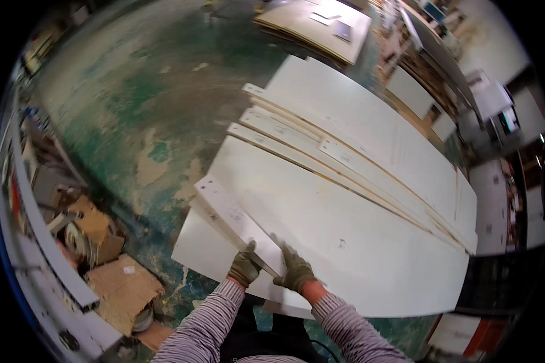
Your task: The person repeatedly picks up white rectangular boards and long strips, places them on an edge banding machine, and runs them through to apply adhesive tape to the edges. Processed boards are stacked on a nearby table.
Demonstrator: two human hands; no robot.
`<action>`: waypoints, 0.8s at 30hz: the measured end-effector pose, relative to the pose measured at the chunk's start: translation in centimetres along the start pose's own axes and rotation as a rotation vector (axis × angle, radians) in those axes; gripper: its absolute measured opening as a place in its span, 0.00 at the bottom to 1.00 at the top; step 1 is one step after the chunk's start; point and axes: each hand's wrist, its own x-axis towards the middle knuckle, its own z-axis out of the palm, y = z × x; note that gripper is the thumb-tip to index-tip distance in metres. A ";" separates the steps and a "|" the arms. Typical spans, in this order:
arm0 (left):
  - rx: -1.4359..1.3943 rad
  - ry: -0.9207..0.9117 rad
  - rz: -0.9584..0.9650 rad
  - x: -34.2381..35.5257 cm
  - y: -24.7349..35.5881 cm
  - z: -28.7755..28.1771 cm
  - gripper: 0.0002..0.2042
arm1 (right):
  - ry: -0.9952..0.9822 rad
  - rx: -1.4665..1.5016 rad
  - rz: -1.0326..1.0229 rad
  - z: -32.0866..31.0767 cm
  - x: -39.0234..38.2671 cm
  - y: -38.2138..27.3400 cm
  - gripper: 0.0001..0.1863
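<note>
My left hand [245, 266], in a dark olive glove, grips the left edge of a short white board [236, 218] near its close end, thumb on top. My right hand [295, 269], gloved alike, is closed round the opposite edge by the near corner. The board slants away to the upper left, and its pale side edge shows. Under it lies a large white panel [345, 254]. Several long, narrow white strips [290, 157] with raw wood-coloured edges rest across the panel beyond my hands. The fingers under the board are hidden.
A stack of pale sheets [318, 30] stands at the far side. Left, beside a long machine rail [48, 224], torn cardboard [124, 287] lies on the worn green floor [145, 115]. Boards and a machine with a screen [508, 120] stand at the right.
</note>
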 end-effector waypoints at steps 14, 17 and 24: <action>0.037 -0.055 -0.058 8.9 -6.2 -0.2 0.33 | 0.009 0.005 -0.096 -1.8 5.2 13.7 0.60; 0.024 0.000 -0.058 8.3 -6.8 1.5 0.35 | 0.076 -0.062 -0.153 -2.1 5.3 14.7 0.61; 0.133 0.060 0.034 10.1 -7.5 0.4 0.33 | -0.046 0.010 -0.240 -7.4 7.5 19.2 0.45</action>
